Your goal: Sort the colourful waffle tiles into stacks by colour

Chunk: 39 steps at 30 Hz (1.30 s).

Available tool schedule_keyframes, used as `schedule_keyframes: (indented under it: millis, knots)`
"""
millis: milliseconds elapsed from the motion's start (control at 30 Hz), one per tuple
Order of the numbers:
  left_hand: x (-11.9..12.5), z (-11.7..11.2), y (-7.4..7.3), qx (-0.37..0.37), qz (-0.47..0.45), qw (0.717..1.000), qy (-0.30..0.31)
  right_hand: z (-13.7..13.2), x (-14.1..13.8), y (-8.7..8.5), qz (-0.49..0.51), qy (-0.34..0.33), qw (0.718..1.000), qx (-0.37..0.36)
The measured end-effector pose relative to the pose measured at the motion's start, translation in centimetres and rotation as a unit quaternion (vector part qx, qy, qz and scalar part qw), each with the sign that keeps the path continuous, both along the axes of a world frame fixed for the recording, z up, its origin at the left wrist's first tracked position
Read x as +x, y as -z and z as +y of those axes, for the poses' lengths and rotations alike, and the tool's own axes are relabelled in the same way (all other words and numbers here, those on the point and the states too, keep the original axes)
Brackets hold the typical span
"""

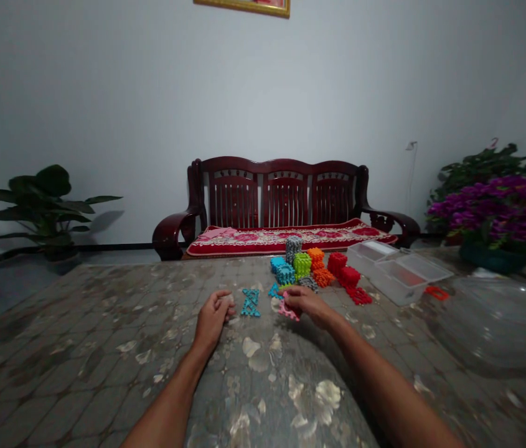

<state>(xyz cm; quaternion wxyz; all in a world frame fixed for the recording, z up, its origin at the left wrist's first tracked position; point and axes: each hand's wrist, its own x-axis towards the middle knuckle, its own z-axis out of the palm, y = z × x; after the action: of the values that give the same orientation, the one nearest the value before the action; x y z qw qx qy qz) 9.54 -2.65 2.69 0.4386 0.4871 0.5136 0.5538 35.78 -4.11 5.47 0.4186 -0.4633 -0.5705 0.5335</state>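
My right hand (308,301) pinches a pink interlocking tile (287,311), tilted just over the table. Partly behind its fingers lie a small blue tile (274,290) and a bit of a green one. To the left, my left hand (213,313) rests on the table with its fingers loosely curled and apart, holding nothing that I can see. Between the hands, flat on the table and not touched by either, are teal interlocking tiles (250,302) with notched edges, apparently joined in a short strip.
Behind my right hand stand stacks of blue tiles (285,274), green tiles (302,266), grey tiles (293,249), orange tiles (322,277) and red tiles (349,276). Farther right are a clear plastic box (398,287), an orange piece (437,292) and a transparent cover (500,317). A wooden bench (286,167) stands beyond.
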Motion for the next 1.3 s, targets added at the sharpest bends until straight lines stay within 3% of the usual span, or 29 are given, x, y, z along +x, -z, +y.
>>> schedule_keyframes:
  millis: [67, 133, 267, 333, 467, 600, 800, 1033, 1167, 1300]
  knots:
    - [-0.4, 0.3, 0.1, -0.006, 0.004, 1.0, -0.029, -0.5, 3.5, -0.2, -0.061, -0.024, 0.998, -0.012]
    - [-0.5, 0.5, 0.1, -0.012, 0.014, 0.999, -0.029, -0.9, 7.0, 0.0, -0.15, -0.003, 0.988, 0.029]
    - [-0.4, 0.5, 0.2, -0.018, 0.041, 0.999, -0.023, -1.2, 12.0, 1.2, -0.285, 0.158, 0.941, 0.093]
    - [-0.4, 0.6, 0.3, -0.021, 0.049, 0.998, -0.024, -1.6, 13.2, 1.8, -0.307, 0.199, 0.926, 0.097]
    - [-0.6, 0.7, 0.4, -0.016, 0.082, 0.996, -0.014, -3.6, 13.0, 2.4, -0.384, 0.165, 0.905, 0.077]
    - [-0.7, 0.9, 0.6, -0.012, 0.116, 0.993, -0.007, -5.4, 11.4, 1.6, -0.493, 0.142, 0.857, 0.048]
    - [-0.9, 1.0, 0.7, -0.007, 0.118, 0.993, 0.002, -5.4, 12.0, 1.7, -0.543, 0.123, 0.826, 0.091]
    - [-1.1, 1.3, 1.0, -0.005, 0.13, 0.991, 0.008, -4.8, 14.6, 2.6, -0.544, 0.13, 0.822, 0.103]
    - [-1.2, 1.4, 1.3, 0.005, 0.157, 0.988, 0.009, -5.0, 14.8, 2.5, -0.545, 0.121, 0.823, 0.107]
    - [-1.1, 1.3, 1.1, 0.009, 0.156, 0.988, 0.006, -5.3, 14.2, 2.3, -0.508, 0.135, 0.842, 0.118]
